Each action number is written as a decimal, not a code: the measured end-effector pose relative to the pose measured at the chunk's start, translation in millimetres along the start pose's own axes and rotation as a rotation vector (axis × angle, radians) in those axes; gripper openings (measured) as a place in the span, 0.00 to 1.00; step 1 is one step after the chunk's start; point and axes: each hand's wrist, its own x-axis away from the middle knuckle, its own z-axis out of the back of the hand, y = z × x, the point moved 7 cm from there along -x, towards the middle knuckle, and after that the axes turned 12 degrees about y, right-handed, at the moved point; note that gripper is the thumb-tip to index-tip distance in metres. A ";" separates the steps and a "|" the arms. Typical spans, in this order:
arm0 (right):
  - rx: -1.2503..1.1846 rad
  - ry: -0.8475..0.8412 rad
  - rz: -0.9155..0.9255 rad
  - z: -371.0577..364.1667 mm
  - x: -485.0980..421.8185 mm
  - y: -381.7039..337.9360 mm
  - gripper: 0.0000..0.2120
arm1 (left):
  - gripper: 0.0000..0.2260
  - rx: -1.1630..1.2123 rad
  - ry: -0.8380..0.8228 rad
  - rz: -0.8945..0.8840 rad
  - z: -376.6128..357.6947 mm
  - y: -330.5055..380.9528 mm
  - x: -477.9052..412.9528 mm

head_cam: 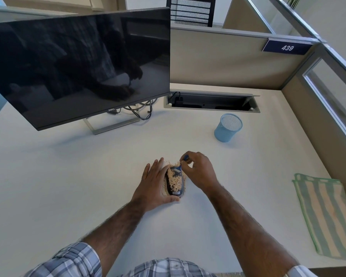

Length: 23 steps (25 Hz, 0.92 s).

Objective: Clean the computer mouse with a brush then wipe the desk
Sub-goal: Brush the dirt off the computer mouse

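Head view: the left hand (155,183) steadies the mouse (175,181) at mid-bench (88,176), fingers (154,166) straight along its left flank and thumb hooked round its near end. The right hand (200,170) pinches a small blue brush (181,164), bristles down on the mouse's far end.

To do this step well, I judge that short strokes toward one side would serve best, pushing the grit (169,162) into a single patch rather than scattering it. The left hand should brace firmly so the mouse does not skid. The bristles want working into the wheel slot and button seams.

The mouse is dark with a pale label at its near end, and most of its top is coated in tan grit. More grit rings it on the bench, thickest at the far end. A striped cloth (326,212) lies well apart at the right, ready for the wipe.
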 end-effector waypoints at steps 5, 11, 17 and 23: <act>-0.009 -0.021 -0.018 0.7 -1.1 0.9 0.04 | 0.56 -0.005 -0.003 -0.003 -0.3 0.2 0.3; 0.007 -0.046 -0.004 -2.9 -2.4 -1.6 0.04 | 0.56 0.006 0.007 -0.001 -0.4 0.5 0.2; -0.016 -0.062 -0.009 -3.9 -2.7 -3.5 0.04 | 0.55 0.004 0.009 -0.002 0.7 0.8 -0.4; 0.001 -0.054 -0.018 -2.7 -1.7 -2.3 0.04 | 0.55 0.003 0.009 -0.001 2.0 1.5 0.3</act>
